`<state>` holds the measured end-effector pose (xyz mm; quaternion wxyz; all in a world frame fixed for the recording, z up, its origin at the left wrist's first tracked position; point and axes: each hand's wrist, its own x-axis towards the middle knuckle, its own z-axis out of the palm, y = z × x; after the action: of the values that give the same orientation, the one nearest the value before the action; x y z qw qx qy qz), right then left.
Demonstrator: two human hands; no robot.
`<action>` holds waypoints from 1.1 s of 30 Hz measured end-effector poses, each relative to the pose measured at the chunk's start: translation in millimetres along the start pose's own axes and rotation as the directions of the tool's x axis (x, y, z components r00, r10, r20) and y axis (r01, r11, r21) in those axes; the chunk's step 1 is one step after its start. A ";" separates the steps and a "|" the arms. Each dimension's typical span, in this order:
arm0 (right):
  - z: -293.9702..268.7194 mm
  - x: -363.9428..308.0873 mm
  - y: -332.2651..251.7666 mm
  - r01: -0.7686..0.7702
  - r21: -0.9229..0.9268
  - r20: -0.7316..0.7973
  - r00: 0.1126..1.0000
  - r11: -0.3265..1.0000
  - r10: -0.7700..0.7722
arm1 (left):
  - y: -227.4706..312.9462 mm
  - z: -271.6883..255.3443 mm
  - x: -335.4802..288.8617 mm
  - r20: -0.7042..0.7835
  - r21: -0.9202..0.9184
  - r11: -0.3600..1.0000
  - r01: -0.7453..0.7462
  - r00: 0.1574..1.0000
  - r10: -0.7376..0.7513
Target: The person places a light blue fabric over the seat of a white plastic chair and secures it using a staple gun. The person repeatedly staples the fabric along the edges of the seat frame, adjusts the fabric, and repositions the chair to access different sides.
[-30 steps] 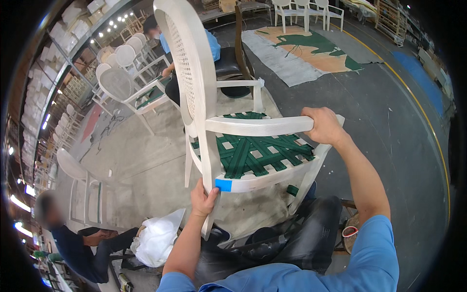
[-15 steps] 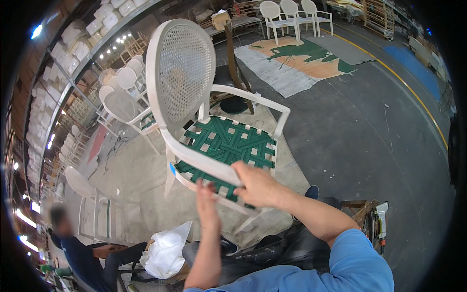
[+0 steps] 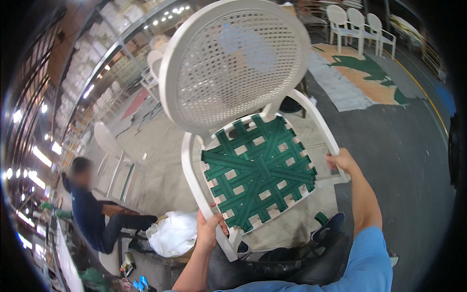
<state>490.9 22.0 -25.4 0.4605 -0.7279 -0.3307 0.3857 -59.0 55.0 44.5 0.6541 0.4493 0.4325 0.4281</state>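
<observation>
A white armchair [image 3: 187, 160] with an oval mesh back [image 3: 238, 68] faces me, tilted, close in front of my body. Its seat is woven from green webbing straps [image 3: 262, 168], with gaps showing between them. My left hand [image 3: 209, 228] is closed round the chair's left armrest, near its front end. On the other side, my right hand [image 3: 342, 161] grips the right armrest near its front. Several of the fingers are hidden behind the frame.
At the left a person in dark clothes [image 3: 90, 214] sits near a white cloth bundle [image 3: 175, 236]. Another white chair [image 3: 109, 141] stands behind. Blue-handled tools [image 3: 141, 283] lie low at the left. White chairs [image 3: 357, 29] and a stained sheet [image 3: 360, 73] are at the far right.
The armchair has turned to face me and come closer. My right hand has moved from the near armrest to the right armrest; my left, free before, now holds the left armrest.
</observation>
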 end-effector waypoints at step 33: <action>106.0 -113.3 -110.9 0.430 -0.621 -0.136 0.765 0.656 -0.630 | -46.5 -128.3 103.3 -0.395 0.173 0.975 0.140 0.917 -0.062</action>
<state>330.3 10.9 76.8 0.3716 -0.7523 -0.5438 -0.0133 -146.3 170.2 -47.3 0.5290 0.3955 0.6162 0.4289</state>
